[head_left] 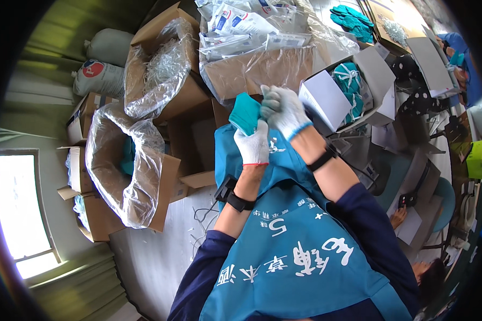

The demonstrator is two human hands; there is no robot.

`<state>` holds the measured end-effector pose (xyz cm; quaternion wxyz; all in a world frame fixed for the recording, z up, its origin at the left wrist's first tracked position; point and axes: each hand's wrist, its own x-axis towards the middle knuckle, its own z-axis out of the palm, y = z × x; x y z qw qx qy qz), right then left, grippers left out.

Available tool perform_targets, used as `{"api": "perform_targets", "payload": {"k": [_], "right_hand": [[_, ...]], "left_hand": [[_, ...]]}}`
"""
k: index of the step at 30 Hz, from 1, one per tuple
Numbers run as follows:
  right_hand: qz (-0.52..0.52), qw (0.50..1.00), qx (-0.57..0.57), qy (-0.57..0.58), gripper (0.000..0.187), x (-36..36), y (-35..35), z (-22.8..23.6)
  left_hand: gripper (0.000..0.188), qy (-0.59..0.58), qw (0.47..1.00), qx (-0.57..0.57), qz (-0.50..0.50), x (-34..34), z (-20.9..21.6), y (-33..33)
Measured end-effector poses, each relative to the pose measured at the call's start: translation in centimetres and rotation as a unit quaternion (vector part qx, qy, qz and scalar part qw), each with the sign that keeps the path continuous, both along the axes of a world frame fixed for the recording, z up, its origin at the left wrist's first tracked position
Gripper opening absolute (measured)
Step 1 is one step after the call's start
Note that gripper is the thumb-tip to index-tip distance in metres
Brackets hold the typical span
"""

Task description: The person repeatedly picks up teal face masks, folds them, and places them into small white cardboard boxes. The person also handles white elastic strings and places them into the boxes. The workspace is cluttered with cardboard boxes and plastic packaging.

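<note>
My left hand [253, 143], in a white knit glove with a red cuff, is closed on the lower end of a folded teal fabric piece [246, 113]. The fabric stands up above the fingers. Just right of it my right hand [284, 109], in a white glove with a blue cuff, is closed in a pinch. What its fingers hold, if anything, is too small to make out. Close by on the right, a white box [326, 104] holds teal fabric bundles [349, 80] tied with white strings. Below both hands lies my teal apron [284, 224].
Ahead stands a plastic-lined carton [257, 69] of white packets [246, 24]. Left are more lined cartons [158, 69] [126, 166] and an open brown carton [195, 142]. Other people work at the right, one in a blue sleeve [468, 64]. A teal cloth heap [352, 22] lies far right.
</note>
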<state>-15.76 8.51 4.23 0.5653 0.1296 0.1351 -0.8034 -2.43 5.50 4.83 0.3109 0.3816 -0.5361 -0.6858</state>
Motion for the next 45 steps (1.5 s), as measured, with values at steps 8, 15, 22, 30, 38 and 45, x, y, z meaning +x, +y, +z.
{"api": "perform_targets", "payload": {"k": [8, 15, 22, 30, 38, 45], "right_hand": [[-0.176, 0.399, 0.391, 0.81, 0.013, 1.7, -9.1, -5.5], [-0.2, 0.505, 0.438, 0.716, 0.021, -8.3, -6.4, -2.7], [0.144, 0.926, 0.004, 0.349, 0.044, 4.1, 0.7, 0.0], [0.141, 0.947, -0.028, 0.287, 0.037, 4.9, 4.4, 2.4], [0.053, 0.864, 0.144, 0.479, 0.028, 3.3, 4.6, 3.8], [0.252, 0.867, 0.091, 0.419, 0.035, 6.4, 3.2, 3.8]], "left_hand": [[0.004, -0.014, 0.998, -0.053, 0.005, 3.9, 0.1, -0.3], [0.03, 0.026, 0.993, 0.094, -0.062, 8.6, 5.3, 3.4], [0.031, 0.179, 0.904, 0.383, -0.069, 6.4, 7.0, 0.5], [0.029, 0.262, 0.669, 0.661, -0.216, 6.9, 1.1, -1.9], [0.062, 0.088, 0.978, 0.181, -0.05, 8.0, 1.0, -5.0], [0.037, 0.131, 0.986, -0.009, 0.104, 2.5, 4.3, -5.9]]}}
